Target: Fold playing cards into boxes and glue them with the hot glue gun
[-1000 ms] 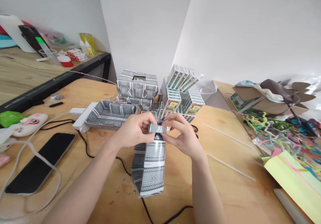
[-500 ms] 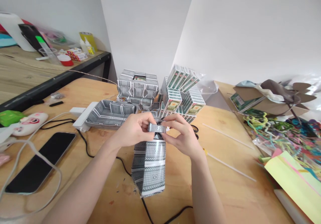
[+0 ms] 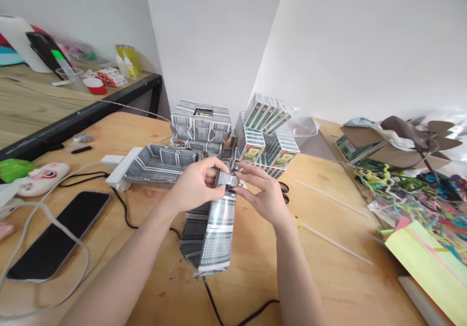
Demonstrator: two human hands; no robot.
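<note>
My left hand [image 3: 195, 185] pinches the upper left end of a long folded piece built from playing cards [image 3: 219, 233] with grey patterned backs. At the same end, my right hand [image 3: 264, 190] grips a small folded card section between thumb and fingertips. The piece hangs toward me, its lower end near the table; whether it touches cannot be made out. Behind my left hand lies an open tray-like form of the same cards [image 3: 146, 168]. Further back stands a blocky card structure [image 3: 200, 126]. My fingers partly hide the upper joint.
Boxed card decks [image 3: 251, 146] are stacked behind my hands. Scissors handles [image 3: 284, 192] and white sticks [image 3: 337, 243] lie to the right, near a heap of colourful strands [image 3: 404, 194]. A phone [image 3: 60, 236], cables and a white power strip [image 3: 124, 170] are left.
The folded card piece has tilted, its lower end swinging left and slightly up. My right fingers have shifted slightly left at its upper end. Both hands keep their hold.
</note>
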